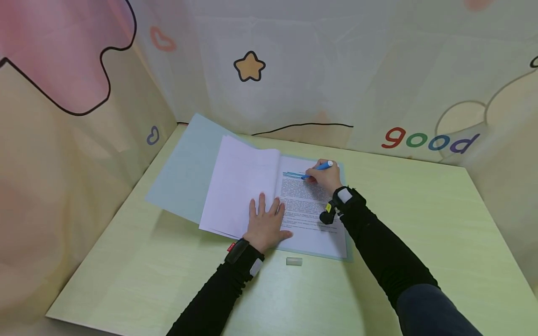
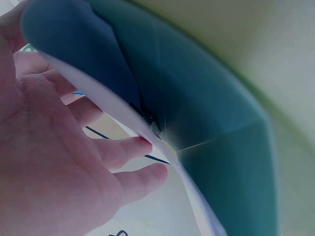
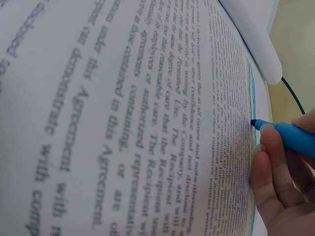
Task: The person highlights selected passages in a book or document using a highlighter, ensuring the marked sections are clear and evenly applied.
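A blue marker (image 1: 322, 166) with a white end is pinched in my right hand (image 1: 328, 177). In the right wrist view the dark tip of the marker (image 3: 293, 137) is right at the printed page (image 3: 128, 123), beside blue lines drawn along the text. Those blue lines (image 1: 292, 175) lie near the top of the printed page in the head view. My left hand (image 1: 265, 228), fingers spread, rests on the lower part of the turned white page (image 1: 241, 186) and reaches over the fold. The left wrist view shows its palm beside the page edge and the blue-green folder (image 2: 221, 132).
The open light-blue folder cover (image 1: 180, 172) extends left under the turned pages. A small pale grey cylinder-like piece (image 1: 293, 261) lies on the light wooden table (image 1: 428, 224), just in front of the folder. A printed curtain (image 1: 302, 70) hangs behind the table and along its sides.
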